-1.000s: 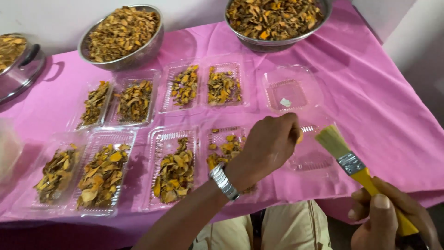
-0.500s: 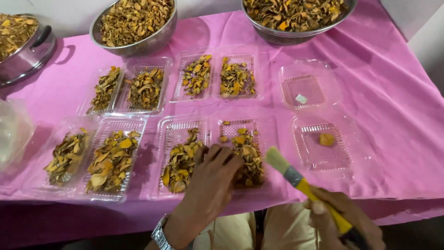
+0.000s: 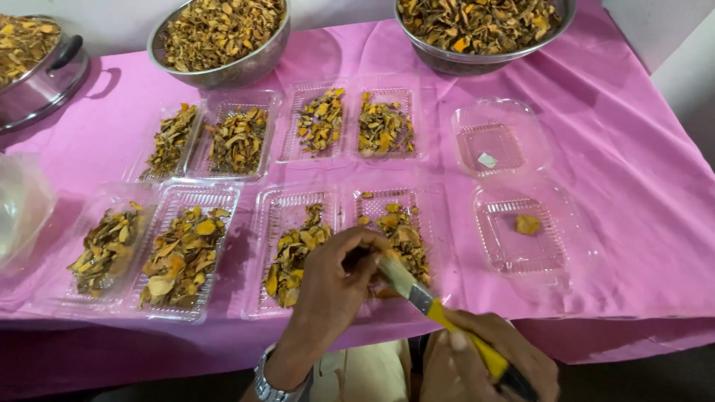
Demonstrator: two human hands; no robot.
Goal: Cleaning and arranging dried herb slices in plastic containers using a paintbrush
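Yellow-handled brush [image 3: 439, 309] tilted, bristles apparently touching dried pieces [image 3: 398, 234].

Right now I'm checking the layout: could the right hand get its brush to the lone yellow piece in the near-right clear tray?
Probably yes. The right hand holds the brush just left of that open tray, and nothing lies between it and the yellow piece.

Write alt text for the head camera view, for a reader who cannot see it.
The person's right hand holds a yellow-handled brush with its bristles against the left hand, which is closed over a clear plastic tray of dried yellow-brown pieces. More filled trays, two nearly empty ones and steel bowls of the same pieces sit on a pink tablecloth.
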